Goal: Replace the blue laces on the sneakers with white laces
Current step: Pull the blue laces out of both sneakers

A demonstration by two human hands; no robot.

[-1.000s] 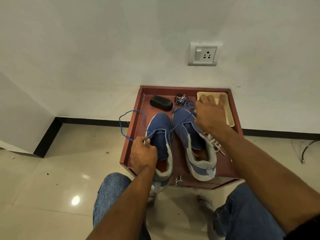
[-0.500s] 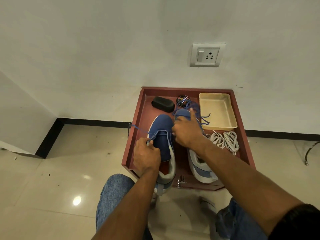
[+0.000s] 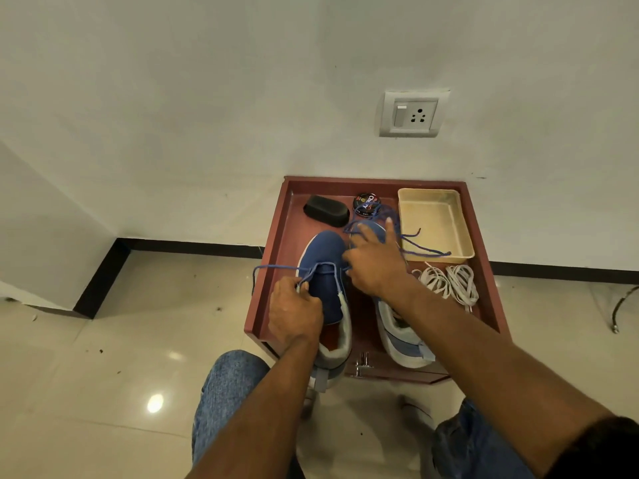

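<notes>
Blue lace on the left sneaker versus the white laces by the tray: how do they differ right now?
The blue lace is still threaded in the left sneaker, gripped by the left hand; the white laces lie loose and untouched. Blue is stretched out sideways; white is bundled in coils. Both are on the red-brown cabinet top.

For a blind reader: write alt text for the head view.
A person's left hand pinches the blue lace of the left sneaker, the right hand beside it, on a red tabletop; white laces lie right, below a beige tray.
</notes>
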